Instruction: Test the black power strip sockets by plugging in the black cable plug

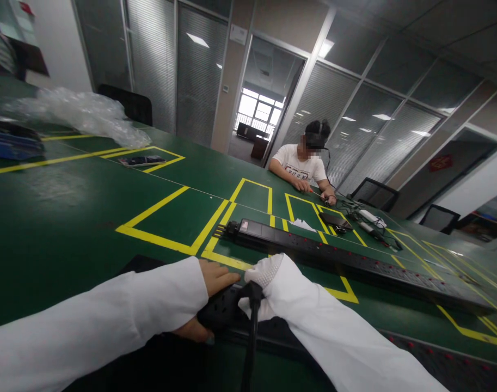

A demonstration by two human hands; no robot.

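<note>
My left hand (215,277), bare below a white sleeve, is closed around a black power strip (221,310). Its fingers lie over the far side and the thumb is on the near side. Just to the right, my right hand (267,272) wears a white dotted glove and grips a black plug (253,291) at the strip's sockets. A black cord (250,348) hangs from that plug toward me. Whether the plug sits fully in the socket cannot be made out. Beyond both hands lies a long black power strip (313,247) with red switches and a plug at its left end.
The green table (80,228) carries yellow tape outlines. A phone (142,160) and clear plastic wrap (80,111) lie far left, near a blue item (13,141). Across the table a person (301,163) works near tangled cables (362,215). Another strip (444,359) is at lower right.
</note>
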